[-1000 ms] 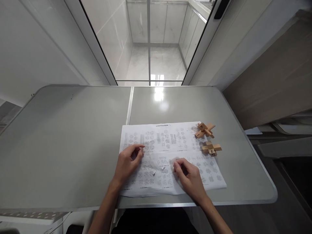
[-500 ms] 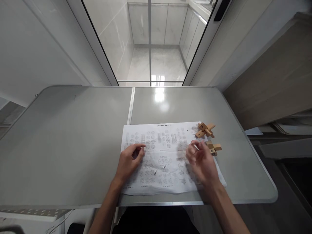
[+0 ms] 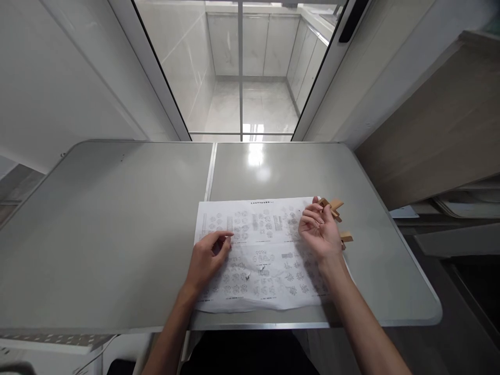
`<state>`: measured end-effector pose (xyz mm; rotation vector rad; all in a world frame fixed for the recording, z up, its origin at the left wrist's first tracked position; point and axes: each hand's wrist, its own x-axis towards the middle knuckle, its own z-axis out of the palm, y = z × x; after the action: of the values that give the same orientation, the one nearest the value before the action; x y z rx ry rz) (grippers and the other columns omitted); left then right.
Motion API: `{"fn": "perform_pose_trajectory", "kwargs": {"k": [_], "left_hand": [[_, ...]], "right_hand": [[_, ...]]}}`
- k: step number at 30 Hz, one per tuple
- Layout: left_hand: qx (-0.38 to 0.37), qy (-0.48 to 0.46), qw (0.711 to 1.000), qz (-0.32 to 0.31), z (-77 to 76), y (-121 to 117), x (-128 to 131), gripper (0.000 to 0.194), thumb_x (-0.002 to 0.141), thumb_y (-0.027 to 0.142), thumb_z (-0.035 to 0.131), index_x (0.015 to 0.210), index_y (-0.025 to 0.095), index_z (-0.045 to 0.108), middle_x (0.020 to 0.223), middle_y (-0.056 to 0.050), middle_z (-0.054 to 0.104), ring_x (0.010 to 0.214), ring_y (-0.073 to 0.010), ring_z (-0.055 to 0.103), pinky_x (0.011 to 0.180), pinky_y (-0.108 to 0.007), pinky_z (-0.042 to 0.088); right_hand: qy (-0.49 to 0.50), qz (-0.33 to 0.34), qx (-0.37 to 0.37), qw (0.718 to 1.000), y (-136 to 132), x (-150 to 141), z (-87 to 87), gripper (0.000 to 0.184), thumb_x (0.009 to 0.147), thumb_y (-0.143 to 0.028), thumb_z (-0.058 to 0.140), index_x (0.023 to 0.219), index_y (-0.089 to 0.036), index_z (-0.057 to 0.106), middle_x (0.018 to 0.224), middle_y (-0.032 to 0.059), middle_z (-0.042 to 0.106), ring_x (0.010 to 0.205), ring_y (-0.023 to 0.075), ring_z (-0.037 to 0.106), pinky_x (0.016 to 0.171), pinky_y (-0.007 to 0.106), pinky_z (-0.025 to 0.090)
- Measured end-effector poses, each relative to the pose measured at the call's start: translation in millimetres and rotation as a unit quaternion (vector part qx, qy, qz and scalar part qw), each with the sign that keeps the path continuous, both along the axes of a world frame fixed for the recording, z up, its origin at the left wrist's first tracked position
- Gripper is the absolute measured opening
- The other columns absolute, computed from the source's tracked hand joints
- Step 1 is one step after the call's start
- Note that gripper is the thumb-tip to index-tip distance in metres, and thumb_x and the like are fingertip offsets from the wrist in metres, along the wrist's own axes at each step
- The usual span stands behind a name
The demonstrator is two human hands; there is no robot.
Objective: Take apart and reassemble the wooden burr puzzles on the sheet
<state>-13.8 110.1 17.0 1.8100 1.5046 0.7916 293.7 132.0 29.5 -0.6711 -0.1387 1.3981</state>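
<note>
My left hand (image 3: 208,258) rests on the left part of a printed paper sheet (image 3: 269,247), loosely curled, thumb and forefinger tips close together and nothing visible between them. Palm up, my right hand (image 3: 321,232) is over the sheet's right side with fingers half bent and apart. Its thumb is at a wooden puzzle of crossed, numbered blocks (image 3: 335,204); whether they touch I cannot tell. A second group of wooden blocks (image 3: 346,237) lies just right of that hand, partly hidden by it. Small diagrams cover the sheet, which has tears near its lower middle.
The grey folding table (image 3: 117,234) has a metal seam (image 3: 211,169) and a raised metal rim. Beyond its far edge stands a glass door (image 3: 240,67). A wooden cabinet (image 3: 437,120) is close on the right.
My right hand has moved up and away from me, from beside the nearer blocks to the farther puzzle, and its palm has turned upward. My left hand stays in place.
</note>
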Motion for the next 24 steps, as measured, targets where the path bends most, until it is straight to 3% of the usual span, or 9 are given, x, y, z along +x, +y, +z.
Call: {"fn": "perform_pose_trajectory", "kwargs": {"k": [8,12,17,20,24], "left_hand": [[-0.002,-0.003,1.000,-0.001,-1.3,0,0,0.023,0.100,0.036,0.059,0.109,0.024,0.077,0.085,-0.001,0.075,0.071,-0.0160,0.065,0.067,-0.027,0.049],[-0.003,-0.001,1.000,-0.001,0.3,0,0,0.023,0.100,0.035,0.059,0.109,0.024,0.077,0.085,-0.002,0.076,0.072,-0.0165,0.065,0.068,-0.028,0.050],[-0.021,-0.030,0.999,-0.010,7.6,-4,5,0.023,0.101,0.036,0.059,0.111,0.023,0.076,0.083,-0.002,0.075,0.072,-0.0173,0.066,0.069,-0.028,0.052],[-0.025,-0.058,0.998,-0.012,16.6,-6,14,0.024,0.101,0.039,0.060,0.113,0.024,0.075,0.088,-0.002,0.075,0.075,-0.0170,0.066,0.072,-0.029,0.053],[-0.051,-0.122,0.991,-0.034,29.0,-8,25,0.030,0.103,0.045,0.057,0.119,0.023,0.070,0.111,-0.007,0.076,0.094,-0.0207,0.070,0.087,-0.033,0.056]], "right_hand": [[-0.037,-0.049,-0.020,0.998,7,-8,-16.3,0.023,0.093,-0.038,0.081,0.093,-0.023,0.064,0.066,-0.0102,0.043,0.044,0.0050,0.030,0.039,0.015,0.034],[-0.164,-0.009,-0.033,0.986,-11,-27,-13.5,0.029,0.094,-0.049,0.076,0.097,-0.023,0.064,0.070,-0.0080,0.046,0.047,0.0064,0.033,0.042,0.019,0.035],[-0.350,0.126,-0.039,0.927,-38,-47,1.9,0.036,0.099,-0.054,0.064,0.084,-0.022,0.061,0.069,-0.0034,0.053,0.054,0.0122,0.043,0.051,0.026,0.038],[-0.438,0.207,-0.013,0.875,-49,-51,9.1,0.043,0.102,-0.056,0.057,0.075,-0.022,0.054,0.064,-0.0030,0.052,0.057,0.0145,0.046,0.057,0.028,0.041],[-0.545,0.270,0.037,0.793,-58,-53,15.0,0.044,0.104,-0.051,0.053,0.070,-0.023,0.050,0.062,-0.0021,0.053,0.059,0.0156,0.050,0.058,0.029,0.040]]}}
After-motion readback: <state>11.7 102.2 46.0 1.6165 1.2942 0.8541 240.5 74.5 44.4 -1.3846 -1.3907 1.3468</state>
